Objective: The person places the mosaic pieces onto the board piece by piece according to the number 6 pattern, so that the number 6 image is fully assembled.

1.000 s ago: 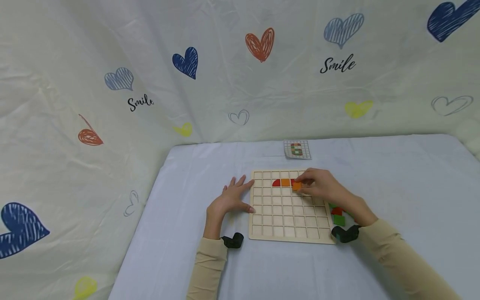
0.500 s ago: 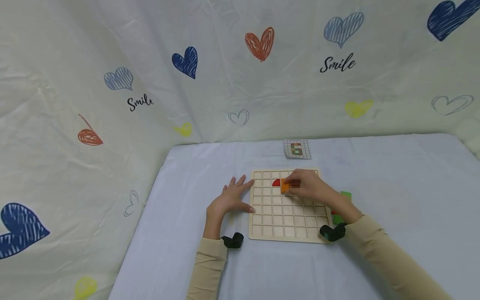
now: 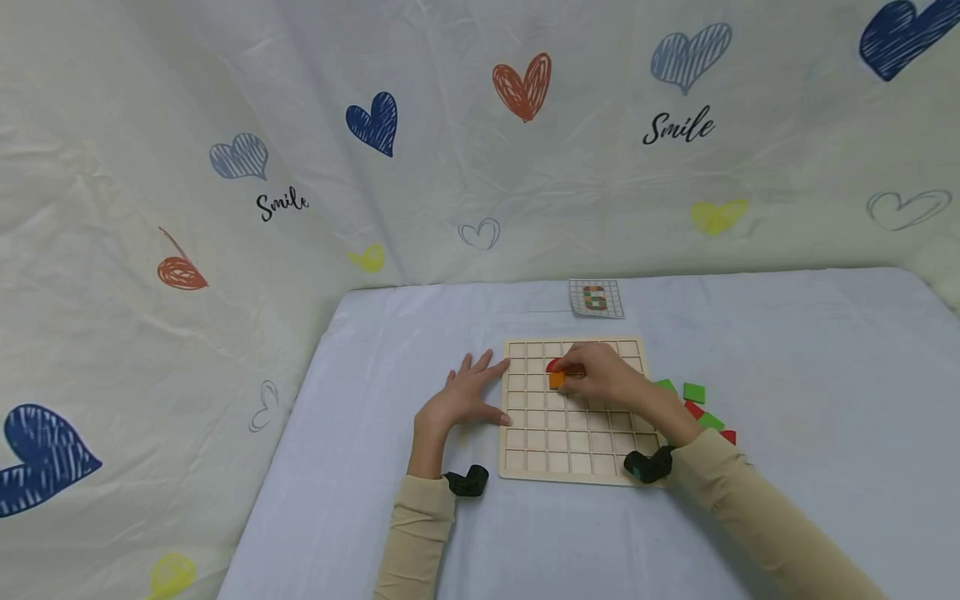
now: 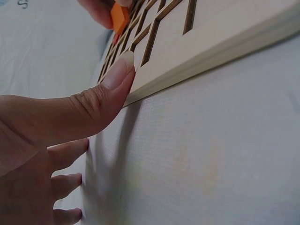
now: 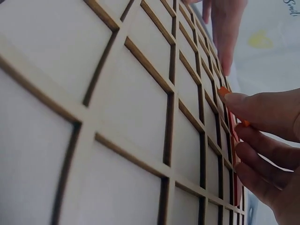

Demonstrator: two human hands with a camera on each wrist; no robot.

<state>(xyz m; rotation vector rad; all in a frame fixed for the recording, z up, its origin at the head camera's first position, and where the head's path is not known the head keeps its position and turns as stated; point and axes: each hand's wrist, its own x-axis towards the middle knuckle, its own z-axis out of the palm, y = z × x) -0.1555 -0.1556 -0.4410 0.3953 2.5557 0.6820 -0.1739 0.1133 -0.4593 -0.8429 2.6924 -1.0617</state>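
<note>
The fingers of the right hand (image 3: 600,372) pinch an orange square (image 3: 557,381) by its edges, perhaps so the grid lines around it can be seen. They have it at about eleven o'clock from the middle of the wooden board (image 3: 562,463); whether it touches the wood I can't tell. A red piece (image 3: 552,365) shows just at twelve from the square. At the board's nine o'clock, the left hand (image 3: 465,396) has its fingers spread, thumb tip on the edge, presumably to stop any sliding. Farther out, loose pieces (image 3: 694,392), green and red, lie around three o'clock, probably for an easy reach. The gridded card (image 3: 596,298) lies on the surface (image 3: 825,375) beyond twelve, seemingly where the person can glance up at it.
</note>
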